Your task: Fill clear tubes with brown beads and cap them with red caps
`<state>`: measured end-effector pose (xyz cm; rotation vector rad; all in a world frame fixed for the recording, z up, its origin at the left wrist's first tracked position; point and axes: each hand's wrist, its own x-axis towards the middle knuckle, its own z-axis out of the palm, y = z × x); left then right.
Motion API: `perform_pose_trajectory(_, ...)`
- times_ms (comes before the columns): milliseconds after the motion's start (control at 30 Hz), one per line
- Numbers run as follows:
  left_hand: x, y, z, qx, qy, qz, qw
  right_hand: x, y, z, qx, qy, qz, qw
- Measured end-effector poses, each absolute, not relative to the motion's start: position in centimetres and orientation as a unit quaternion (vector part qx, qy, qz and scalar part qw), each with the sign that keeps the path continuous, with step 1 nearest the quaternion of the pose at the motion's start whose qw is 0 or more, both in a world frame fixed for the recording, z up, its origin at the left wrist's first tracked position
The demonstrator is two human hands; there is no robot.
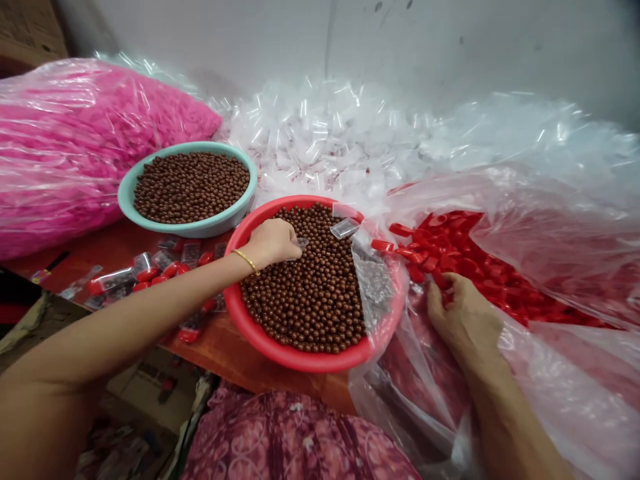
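My left hand [274, 241] reaches over a red basin [295, 360] full of shiny brown balls [315, 300]. Its fingers are closed on a small clear plastic case [302, 244], of which only an edge shows. At the mouth of a plastic bag on the right, my right hand [463, 310] pinches a red cap [440, 280] between thumb and fingers. Many loose red caps [465, 253] fill that bag. Another clear case [345, 228] rests on the balls near the basin's far right rim. A flap of clear plastic [375, 287] overhangs the basin's right side.
A pale green basin [220, 223] of similar brown balls stands behind at left. Several red-capped clear cases [155, 270] lie on the reddish table [220, 333]. A large bag of pink pieces [90, 147] sits far left; clear cases [320, 133] are heaped against the wall.
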<state>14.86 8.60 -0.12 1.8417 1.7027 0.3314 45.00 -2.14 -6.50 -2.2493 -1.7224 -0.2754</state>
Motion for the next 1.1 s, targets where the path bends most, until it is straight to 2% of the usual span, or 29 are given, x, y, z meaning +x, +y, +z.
perform_pose_trajectory(33,14.4,8.4,0.2,0.759,0.610,0.072,0.216,45.0,-2.1,-6.5,-0.781,-0.599,-0.095,0.147)
perform_pose_trajectory(100,13.9,8.3,0.4,0.831,0.542,0.006,0.125,45.0,-2.1,-6.6,-0.782,-0.599,-0.092,0.147)
perform_pose_trajectory(200,13.7,8.1,-0.2,0.888,0.449,-0.042,0.092,44.9,-2.1,-6.6,-0.783,-0.596,-0.096,0.153)
perform_pose_trajectory(433,11.8,8.0,-1.0,0.948,0.313,-0.047,0.031,44.6,-2.3,-6.4,-0.786,-0.589,-0.110,0.150)
perform_pose_trajectory(600,12.0,8.0,0.6,0.944,0.277,-0.127,-0.124,44.8,-2.3,-6.4,-0.781,-0.598,-0.111,0.140)
perform_pose_trajectory(667,12.8,7.8,0.6,0.938,0.265,-0.164,-0.151,45.1,-2.2,-6.8,-0.777,-0.596,-0.140,0.146)
perform_pose_trajectory(733,13.8,7.4,0.0,0.940,0.250,-0.187,-0.135,45.4,-2.1,-7.3,-0.770,-0.595,-0.170,0.155)
perform_pose_trajectory(833,14.9,6.7,-1.2,0.959,0.232,-0.157,-0.045,45.6,-2.0,-7.8,-0.764,-0.597,-0.184,0.162)
perform_pose_trajectory(967,15.0,6.4,-2.7,0.946,0.283,-0.071,0.138,45.7,-2.0,-7.7,-0.772,-0.587,-0.159,0.184)
perform_pose_trajectory(1100,14.3,6.9,-3.4,0.857,0.356,0.089,0.363,45.5,-2.2,-6.9,-0.786,-0.547,-0.093,0.273)
